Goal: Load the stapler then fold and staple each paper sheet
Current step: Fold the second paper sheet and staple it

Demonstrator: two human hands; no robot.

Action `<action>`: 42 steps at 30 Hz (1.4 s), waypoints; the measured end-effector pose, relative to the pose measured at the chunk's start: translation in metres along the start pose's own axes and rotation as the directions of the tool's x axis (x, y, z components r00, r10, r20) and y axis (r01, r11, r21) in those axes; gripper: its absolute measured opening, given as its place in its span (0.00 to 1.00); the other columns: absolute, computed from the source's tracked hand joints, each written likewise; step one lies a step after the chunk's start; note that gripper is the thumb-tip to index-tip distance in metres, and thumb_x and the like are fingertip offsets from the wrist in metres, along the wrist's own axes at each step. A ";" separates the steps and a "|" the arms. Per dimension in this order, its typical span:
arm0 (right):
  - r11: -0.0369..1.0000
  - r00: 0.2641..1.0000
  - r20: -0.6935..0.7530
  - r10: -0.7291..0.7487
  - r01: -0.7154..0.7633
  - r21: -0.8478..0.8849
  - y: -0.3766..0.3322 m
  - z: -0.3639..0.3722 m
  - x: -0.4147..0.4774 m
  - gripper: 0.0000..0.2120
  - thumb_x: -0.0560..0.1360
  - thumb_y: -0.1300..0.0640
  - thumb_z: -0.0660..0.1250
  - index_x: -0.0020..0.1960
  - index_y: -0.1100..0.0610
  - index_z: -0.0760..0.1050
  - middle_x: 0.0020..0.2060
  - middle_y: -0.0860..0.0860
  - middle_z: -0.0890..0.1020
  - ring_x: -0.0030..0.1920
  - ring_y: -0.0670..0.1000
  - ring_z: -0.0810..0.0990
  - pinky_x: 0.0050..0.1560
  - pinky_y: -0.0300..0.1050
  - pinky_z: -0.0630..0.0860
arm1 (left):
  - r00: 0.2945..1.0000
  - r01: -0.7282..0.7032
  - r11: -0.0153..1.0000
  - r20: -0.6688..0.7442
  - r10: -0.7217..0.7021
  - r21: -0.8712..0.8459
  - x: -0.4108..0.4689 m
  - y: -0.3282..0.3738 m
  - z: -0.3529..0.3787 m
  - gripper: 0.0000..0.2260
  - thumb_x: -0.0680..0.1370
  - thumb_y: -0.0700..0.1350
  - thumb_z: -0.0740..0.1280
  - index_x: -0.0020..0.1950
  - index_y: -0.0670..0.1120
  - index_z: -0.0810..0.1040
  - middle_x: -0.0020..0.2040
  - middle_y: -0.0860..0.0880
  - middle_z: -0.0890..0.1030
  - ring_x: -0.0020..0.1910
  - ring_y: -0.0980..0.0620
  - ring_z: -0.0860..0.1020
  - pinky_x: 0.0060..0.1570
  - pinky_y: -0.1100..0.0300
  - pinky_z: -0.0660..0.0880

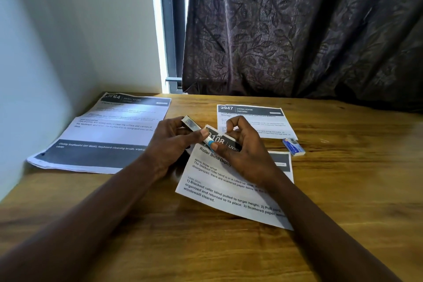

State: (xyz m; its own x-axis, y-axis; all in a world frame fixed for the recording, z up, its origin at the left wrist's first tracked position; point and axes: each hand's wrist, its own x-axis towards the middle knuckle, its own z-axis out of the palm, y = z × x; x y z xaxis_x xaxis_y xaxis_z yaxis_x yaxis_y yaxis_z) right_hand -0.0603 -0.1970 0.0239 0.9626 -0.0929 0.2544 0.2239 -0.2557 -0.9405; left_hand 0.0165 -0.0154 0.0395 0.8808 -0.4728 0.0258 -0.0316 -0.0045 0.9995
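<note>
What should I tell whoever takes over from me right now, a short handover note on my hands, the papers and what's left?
Left hand: holds the small stapler above the desk.
Right hand: fingers pinched at the stapler's blue-tipped end, over the front sheet; whether staples are going in cannot be told.
Staple box: on the desk, right of the hands.
Papers: a stack at the left lies flat; a far sheet and the front sheet look shorter, possibly folded.
Done: no staple can be made out in any sheet.
Left: finish with the stapler, then fold and staple the sheets.
</note>
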 end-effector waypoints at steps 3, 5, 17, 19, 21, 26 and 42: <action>1.000 1.000 -0.004 -0.018 0.018 -0.021 0.002 0.001 -0.001 0.15 0.77 0.58 0.74 0.51 0.51 0.67 0.46 0.60 0.86 0.47 0.68 0.84 0.43 0.69 0.79 | 1.000 0.017 0.999 0.017 -0.018 0.040 0.000 0.001 -0.001 0.13 0.76 0.43 0.73 0.55 0.35 0.79 0.47 0.40 0.88 0.44 0.41 0.87 0.42 0.48 0.85; 0.997 0.999 -0.018 -0.033 0.032 -0.075 0.004 0.001 0.000 0.13 0.77 0.51 0.73 0.53 0.49 0.70 0.45 0.58 0.86 0.45 0.66 0.85 0.43 0.69 0.80 | 0.999 0.033 0.999 0.031 -0.034 0.041 -0.001 0.003 -0.001 0.11 0.77 0.45 0.72 0.54 0.38 0.80 0.48 0.41 0.87 0.44 0.41 0.87 0.40 0.52 0.85; 0.969 0.985 -0.070 -0.159 0.142 -0.202 0.014 -0.003 0.004 0.07 0.80 0.49 0.65 0.49 0.51 0.80 0.42 0.51 0.86 0.44 0.54 0.85 0.47 0.64 0.80 | 0.893 -0.221 0.900 -0.293 0.342 0.377 0.006 -0.005 -0.013 0.11 0.80 0.54 0.67 0.43 0.49 0.82 0.32 0.56 0.82 0.32 0.58 0.79 0.39 0.54 0.76; 0.966 0.975 -0.117 -0.190 0.164 -0.200 0.015 -0.005 0.005 0.07 0.79 0.49 0.65 0.47 0.51 0.79 0.40 0.51 0.85 0.42 0.55 0.85 0.45 0.65 0.79 | 0.892 -0.155 0.636 -0.169 0.419 0.756 0.006 -0.007 -0.019 0.13 0.79 0.59 0.67 0.43 0.52 0.80 0.35 0.56 0.82 0.36 0.55 0.80 0.38 0.57 0.73; 0.967 0.966 -0.158 -0.207 0.176 -0.186 0.017 -0.008 0.006 0.08 0.79 0.48 0.66 0.47 0.52 0.79 0.41 0.52 0.85 0.42 0.57 0.85 0.44 0.65 0.80 | 0.932 -0.080 0.379 -0.065 0.357 0.922 0.004 -0.008 -0.019 0.16 0.77 0.65 0.65 0.49 0.54 0.80 0.41 0.55 0.84 0.41 0.52 0.81 0.40 0.58 0.70; 0.991 0.964 -0.229 -0.134 0.128 -0.037 0.019 -0.015 0.008 0.03 0.79 0.55 0.68 0.52 0.52 0.79 0.45 0.55 0.87 0.46 0.59 0.87 0.48 0.68 0.81 | 0.956 -0.126 0.099 0.094 0.278 0.987 -0.004 -0.002 -0.009 0.25 0.77 0.68 0.62 0.69 0.58 0.74 0.57 0.55 0.83 0.54 0.51 0.81 0.51 0.54 0.75; 0.682 0.766 -0.417 -0.489 0.038 -0.730 0.005 -0.067 -0.001 0.17 0.80 0.43 0.59 0.60 0.52 0.78 0.57 0.49 0.81 0.58 0.53 0.75 0.59 0.51 0.68 | 0.967 -0.230 0.836 0.022 0.253 0.498 -0.024 0.025 0.001 0.05 0.79 0.46 0.71 0.45 0.48 0.85 0.46 0.52 0.88 0.44 0.50 0.87 0.46 0.48 0.85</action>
State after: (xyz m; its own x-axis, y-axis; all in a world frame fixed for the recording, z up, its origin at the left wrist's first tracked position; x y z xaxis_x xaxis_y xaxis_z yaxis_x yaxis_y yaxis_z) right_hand -0.0703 -0.2626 0.0341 0.5643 -0.3475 0.7488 0.0778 -0.8807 -0.4673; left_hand -0.0061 -0.0055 0.0643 0.8334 -0.4778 0.2777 -0.4646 -0.3336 0.8203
